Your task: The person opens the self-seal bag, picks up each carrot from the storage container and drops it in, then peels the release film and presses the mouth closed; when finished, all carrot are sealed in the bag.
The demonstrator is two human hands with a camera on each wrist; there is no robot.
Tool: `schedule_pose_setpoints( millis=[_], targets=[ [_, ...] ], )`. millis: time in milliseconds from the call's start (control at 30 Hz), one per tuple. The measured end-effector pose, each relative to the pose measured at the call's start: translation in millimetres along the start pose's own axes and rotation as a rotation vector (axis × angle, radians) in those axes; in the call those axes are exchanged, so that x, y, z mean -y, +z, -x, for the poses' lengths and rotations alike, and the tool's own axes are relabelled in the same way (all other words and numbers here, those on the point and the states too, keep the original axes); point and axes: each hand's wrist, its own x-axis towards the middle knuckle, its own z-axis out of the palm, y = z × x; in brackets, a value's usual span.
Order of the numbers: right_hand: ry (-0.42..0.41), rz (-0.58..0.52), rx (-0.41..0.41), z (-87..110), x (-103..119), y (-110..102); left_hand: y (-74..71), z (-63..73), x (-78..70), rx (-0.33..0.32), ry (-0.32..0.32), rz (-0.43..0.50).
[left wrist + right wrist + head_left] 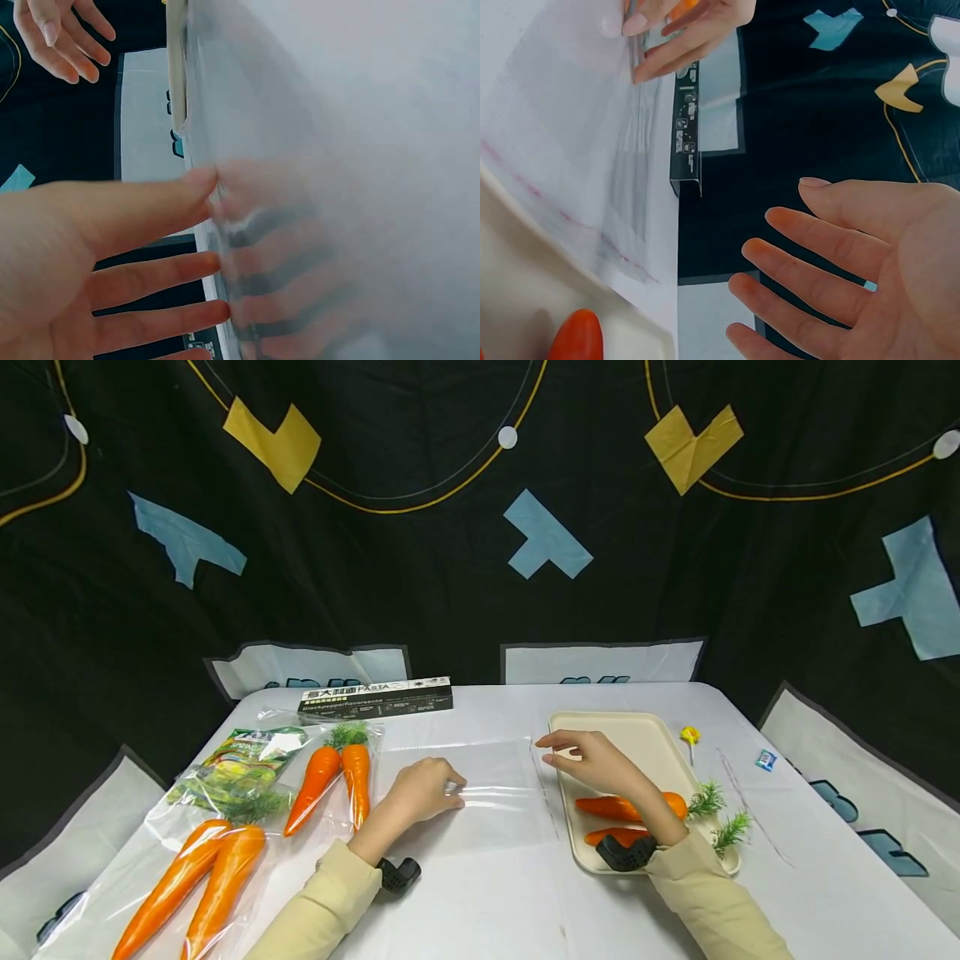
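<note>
A flat clear plastic bag (495, 827) lies across the middle of the white table. My left hand (426, 789) pinches a raised fold of its film between thumb and fingers, also seen in the right wrist view. Over the bag's right edge, beside the tray, my right hand (592, 760) hovers with relaxed fingers and holds nothing; the right wrist view shows those fingers (810, 247) spread apart. Beneath my right forearm, a cream tray (600, 727) holds orange carrots (611, 808) with green tops, partly hidden by the arm.
Clear bags with carrots (225, 877) and a green printed packet (251, 756) lie at left. A black pasta box (375, 697) stands at the back. Right of the tray are a yellow flower-shaped item (690, 735) and a small blue packet (766, 760).
</note>
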Motion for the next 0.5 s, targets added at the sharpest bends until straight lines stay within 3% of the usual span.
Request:
schedule_pose_setpoints(
  millis=[233, 500],
  targets=[
    [0.001, 0.004, 0.003, 0.1, -0.5, -0.2, 3.5, -0.5, -0.6, -0.08, 0.026, -0.017],
    [-0.002, 0.005, 0.015, -0.4, -0.6, -0.5, -1.3, 4.1, -7.5, 0.073, 0.012, -0.019]
  ],
)
